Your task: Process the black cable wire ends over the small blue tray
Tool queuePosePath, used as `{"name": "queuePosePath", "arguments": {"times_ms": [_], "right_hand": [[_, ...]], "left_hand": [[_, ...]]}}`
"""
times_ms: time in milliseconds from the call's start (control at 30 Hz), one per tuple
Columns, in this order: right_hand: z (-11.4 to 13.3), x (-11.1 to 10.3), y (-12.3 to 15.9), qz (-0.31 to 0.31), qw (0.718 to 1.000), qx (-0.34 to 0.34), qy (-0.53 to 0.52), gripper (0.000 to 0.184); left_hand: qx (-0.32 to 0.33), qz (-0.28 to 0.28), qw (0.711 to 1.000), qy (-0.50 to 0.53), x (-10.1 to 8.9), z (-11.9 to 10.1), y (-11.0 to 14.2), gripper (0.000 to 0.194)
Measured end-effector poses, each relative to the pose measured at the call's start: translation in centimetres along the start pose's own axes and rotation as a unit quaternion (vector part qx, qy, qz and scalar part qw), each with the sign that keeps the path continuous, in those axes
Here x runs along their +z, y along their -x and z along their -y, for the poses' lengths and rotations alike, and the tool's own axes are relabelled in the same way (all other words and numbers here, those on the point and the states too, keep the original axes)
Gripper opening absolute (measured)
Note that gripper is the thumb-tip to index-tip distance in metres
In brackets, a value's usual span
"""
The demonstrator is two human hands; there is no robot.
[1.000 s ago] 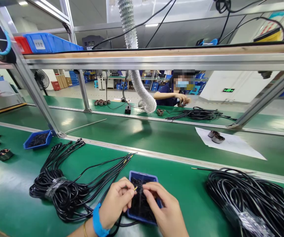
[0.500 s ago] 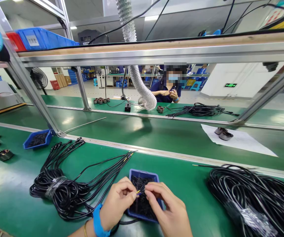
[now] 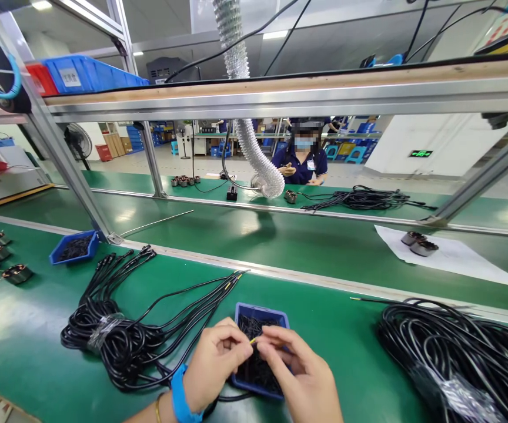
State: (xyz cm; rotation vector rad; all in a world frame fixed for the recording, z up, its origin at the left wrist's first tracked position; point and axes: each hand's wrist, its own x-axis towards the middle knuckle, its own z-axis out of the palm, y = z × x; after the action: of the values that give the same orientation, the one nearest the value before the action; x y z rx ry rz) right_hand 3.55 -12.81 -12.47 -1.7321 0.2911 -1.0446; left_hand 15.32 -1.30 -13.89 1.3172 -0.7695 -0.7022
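Note:
My left hand [image 3: 217, 364] pinches the yellow-tipped end of a black cable [image 3: 252, 340] just above a small blue tray [image 3: 280, 320] full of short black pieces. My right hand [image 3: 304, 376] faces it, thumb and forefinger pinched at the same tip on something too small to name. Both hands hover over the tray at the near edge of the green bench. A blue band is on my left wrist. The cable runs back under my left hand to a bundle of black cables [image 3: 117, 343] tied with clear wrap.
A large coil of black cable [image 3: 461, 358] lies at right. A second blue tray [image 3: 75, 247] and several copper coils [image 3: 16, 273] sit at left. On the middle belt, two coils rest on a white sheet [image 3: 478, 264]. A person [image 3: 302, 161] works opposite, beside a hanging duct hose [image 3: 254, 155].
My hands have closed in a little over the tray, fingertips now meeting at the yellow tip. The view shifted slightly; the person opposite has sat upright.

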Motion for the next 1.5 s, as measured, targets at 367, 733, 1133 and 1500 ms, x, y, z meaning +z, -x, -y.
{"name": "queuePosePath", "arguments": {"times_ms": [367,733,1133,1500], "right_hand": [[-0.6,-0.6,0.5,-0.055,0.996,-0.014,0.065,0.012],[-0.7,-0.5,0.4,-0.047,0.978,-0.158,0.127,0.009],[0.0,-0.7,-0.3,0.010,0.986,-0.121,0.112,0.018],[-0.6,-1.1,-0.4,0.048,0.961,-0.231,0.145,0.018]], "left_hand": [[-0.012,-0.003,1.000,0.001,0.0,-0.4,-0.1,0.041],[-0.010,-0.001,1.000,-0.011,0.1,-0.3,0.0,0.043],[-0.029,-0.007,0.999,-0.012,0.2,-0.6,-0.1,0.049],[-0.044,0.000,0.999,-0.016,0.0,-0.4,-0.1,0.049]]}}
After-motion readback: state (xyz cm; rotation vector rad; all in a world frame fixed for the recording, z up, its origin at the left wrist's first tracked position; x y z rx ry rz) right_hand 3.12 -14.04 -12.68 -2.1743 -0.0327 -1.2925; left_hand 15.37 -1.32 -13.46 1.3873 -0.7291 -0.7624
